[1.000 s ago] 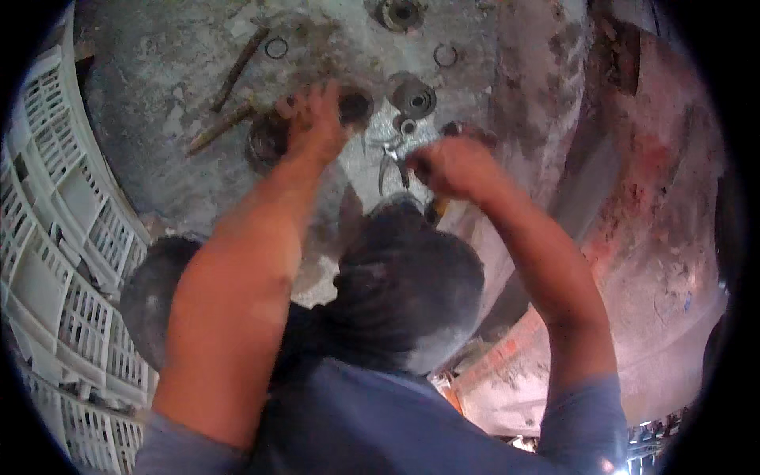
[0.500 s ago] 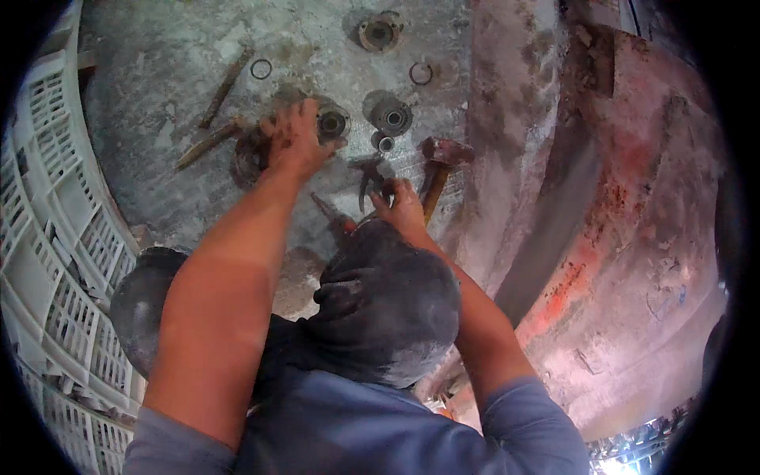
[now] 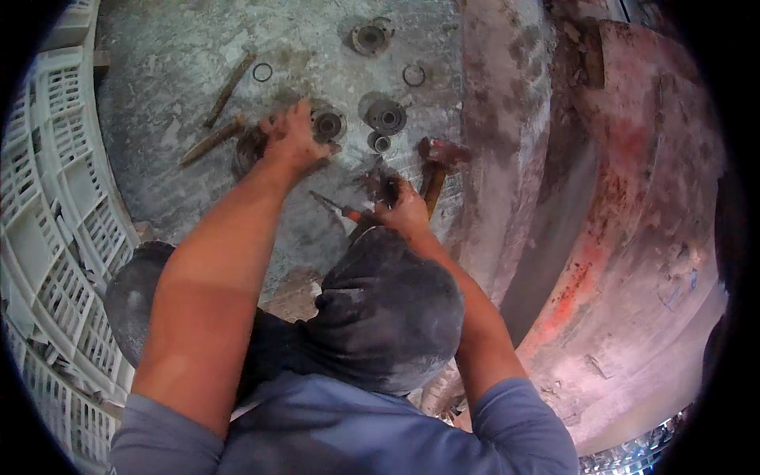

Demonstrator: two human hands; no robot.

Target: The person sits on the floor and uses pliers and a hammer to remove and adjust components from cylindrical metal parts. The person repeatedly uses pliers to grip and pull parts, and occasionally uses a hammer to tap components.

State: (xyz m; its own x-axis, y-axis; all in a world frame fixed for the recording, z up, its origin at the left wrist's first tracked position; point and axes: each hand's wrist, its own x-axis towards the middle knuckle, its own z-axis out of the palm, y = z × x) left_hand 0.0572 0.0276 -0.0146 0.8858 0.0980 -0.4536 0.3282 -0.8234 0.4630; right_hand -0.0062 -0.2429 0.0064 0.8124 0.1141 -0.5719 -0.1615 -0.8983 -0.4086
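"Lying just beside the dark round hub, at its eight o'clock, is the left hand gripping anything?"

"One cannot tell; its back hides the grip."

"And the right hand?"

"Closed around a dark, blurred metal tool at its eleven o'clock. The screwdriver lies at nine, the hammer at one."

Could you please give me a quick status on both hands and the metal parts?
Left hand beside round flanged part, contact unclear. Right hand at dark tool, grip unclear. Hammer close by, on right hand's right.
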